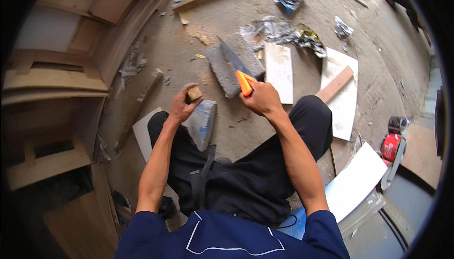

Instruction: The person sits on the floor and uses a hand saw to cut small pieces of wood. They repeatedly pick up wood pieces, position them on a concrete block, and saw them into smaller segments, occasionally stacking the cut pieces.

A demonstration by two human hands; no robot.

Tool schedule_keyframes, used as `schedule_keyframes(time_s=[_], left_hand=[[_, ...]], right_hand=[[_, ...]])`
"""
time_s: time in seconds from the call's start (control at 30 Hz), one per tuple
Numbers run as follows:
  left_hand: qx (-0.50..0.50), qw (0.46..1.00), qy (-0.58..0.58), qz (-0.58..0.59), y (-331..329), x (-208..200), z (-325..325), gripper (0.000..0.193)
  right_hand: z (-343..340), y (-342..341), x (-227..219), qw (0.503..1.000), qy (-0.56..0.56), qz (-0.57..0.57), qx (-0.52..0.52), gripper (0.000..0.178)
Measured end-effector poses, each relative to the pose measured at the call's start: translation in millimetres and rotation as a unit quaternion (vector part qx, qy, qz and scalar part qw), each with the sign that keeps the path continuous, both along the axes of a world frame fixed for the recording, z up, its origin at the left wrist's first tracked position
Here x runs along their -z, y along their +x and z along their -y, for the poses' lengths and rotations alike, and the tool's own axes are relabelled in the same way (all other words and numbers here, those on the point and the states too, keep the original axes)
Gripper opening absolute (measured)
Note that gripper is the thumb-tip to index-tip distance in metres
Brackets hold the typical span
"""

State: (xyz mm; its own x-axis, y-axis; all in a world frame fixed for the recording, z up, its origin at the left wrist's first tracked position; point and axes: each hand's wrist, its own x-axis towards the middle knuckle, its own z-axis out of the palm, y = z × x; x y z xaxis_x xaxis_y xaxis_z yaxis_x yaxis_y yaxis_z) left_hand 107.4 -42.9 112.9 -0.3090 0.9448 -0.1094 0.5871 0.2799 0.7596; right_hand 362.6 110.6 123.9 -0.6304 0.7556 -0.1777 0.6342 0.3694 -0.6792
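Nearest the camera, dark blue sleeves with white piping frame two bare forearms reaching forward over black trousers (246,174); the person is seated low above a rough concrete floor (378,84).

Left hand (182,105): fingers curled closed around a small tan cork-like block (194,93), gripped between thumb and fingertips. The block sits just above a grey wedge-shaped stone slab (202,123) leaning by the left knee.

Right hand (262,99): fingers wrapped fully around the orange plastic handle of a handsaw (244,82). The dark steel blade (232,56) points up and left, away from the person, and lies across a flat grey concrete block (222,72) on the floor, whether touching it cannot be told.

Surroundings: a white rectangular tile (279,72) lies just beside the block on its right. A plain wooden batten (336,84) rests on a larger white tile (343,107). Crumpled silver-grey wrapping (283,32) lies beyond the tiles. Plywood cabinet frames (61,79) stand along the left. A red cylindrical can (391,146) sits at the right, well apart from both hands.
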Motion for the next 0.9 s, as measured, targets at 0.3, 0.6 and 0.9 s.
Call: schedule_keyframes(time_s=[0.3, 0.6, 0.9], left_hand=[[0.008, 0.979, 0.206, 0.0, 31.4, -119.7, 17.5, 0.064], [-0.146, 0.946, 0.278, 0.081, 44.9, -154.8, 58.2, 0.071], [-0.196, 0.94, 0.252, 0.118, 47.3, -169.4, 69.6, 0.053]], right_hand=[[18.4, -30.4, 28.2, 0.983, 0.167, -0.015, -0.08, 0.019], [48.2, -58.0, 80.9, 0.964, 0.149, 0.128, -0.179, 0.029], [36.9, -47.4, 137.5, 0.958, 0.078, 0.201, -0.188, 0.032]])
